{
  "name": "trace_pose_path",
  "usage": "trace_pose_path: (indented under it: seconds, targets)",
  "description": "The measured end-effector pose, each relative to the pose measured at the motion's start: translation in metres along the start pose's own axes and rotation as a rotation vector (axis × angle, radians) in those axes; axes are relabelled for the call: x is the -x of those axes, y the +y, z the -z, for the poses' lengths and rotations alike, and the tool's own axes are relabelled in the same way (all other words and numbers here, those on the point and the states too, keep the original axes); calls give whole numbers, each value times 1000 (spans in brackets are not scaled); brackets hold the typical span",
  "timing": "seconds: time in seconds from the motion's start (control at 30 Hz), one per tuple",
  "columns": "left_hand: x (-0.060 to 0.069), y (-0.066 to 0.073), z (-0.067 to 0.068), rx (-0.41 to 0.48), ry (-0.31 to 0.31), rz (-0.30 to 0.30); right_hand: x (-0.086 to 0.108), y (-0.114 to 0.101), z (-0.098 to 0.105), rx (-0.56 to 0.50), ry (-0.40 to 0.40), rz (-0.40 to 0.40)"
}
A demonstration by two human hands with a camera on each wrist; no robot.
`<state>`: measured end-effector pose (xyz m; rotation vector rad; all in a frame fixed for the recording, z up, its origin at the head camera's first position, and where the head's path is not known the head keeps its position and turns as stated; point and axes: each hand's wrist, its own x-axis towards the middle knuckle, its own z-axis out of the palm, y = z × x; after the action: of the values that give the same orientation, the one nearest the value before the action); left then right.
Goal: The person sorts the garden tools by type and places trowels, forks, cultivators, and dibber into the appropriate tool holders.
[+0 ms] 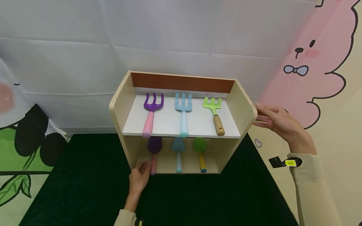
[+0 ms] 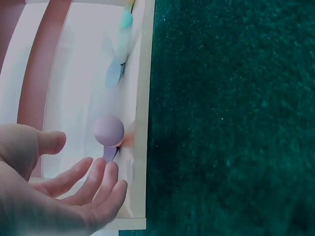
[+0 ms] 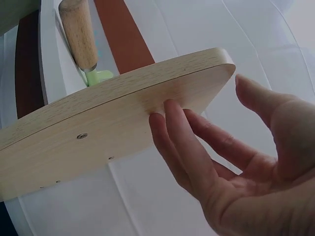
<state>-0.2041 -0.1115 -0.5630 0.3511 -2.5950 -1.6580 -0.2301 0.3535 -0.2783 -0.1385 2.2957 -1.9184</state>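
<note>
A two-tier wooden shelf (image 1: 175, 76) holds toy garden tools. On its upper white board lie a purple hand fork with a pink handle (image 1: 148, 125), a light blue fork (image 1: 183, 116) and a green fork with a wooden handle (image 1: 218, 125). Below are a purple trowel with a pink handle (image 1: 153, 161), a blue trowel (image 1: 178, 153) and a green trowel with a yellow handle (image 1: 202, 158). My left hand (image 1: 139, 178) is beside the purple trowel's handle, its fingers loosely bent and not around it. The fingertips of my right hand (image 1: 278, 122) touch the shelf's right side panel (image 3: 147, 105), thumb apart.
The shelf stands on a dark green cloth (image 1: 93, 169) against a white sheet (image 1: 183, 37). A pink cartoon figure (image 1: 322, 62) decorates the wall at right, and a green and black drawing (image 1: 28, 141) is at left.
</note>
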Motion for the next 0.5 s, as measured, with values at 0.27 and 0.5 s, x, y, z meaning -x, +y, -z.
trace_pose_path:
  seconds: [0.27, 0.5]
  targets:
    - [9, 9, 3, 26, 45, -50, 4, 16, 6, 23, 20, 93]
    - [15, 19, 7, 32, 78, -101, 12, 36, 9, 110, 67, 144]
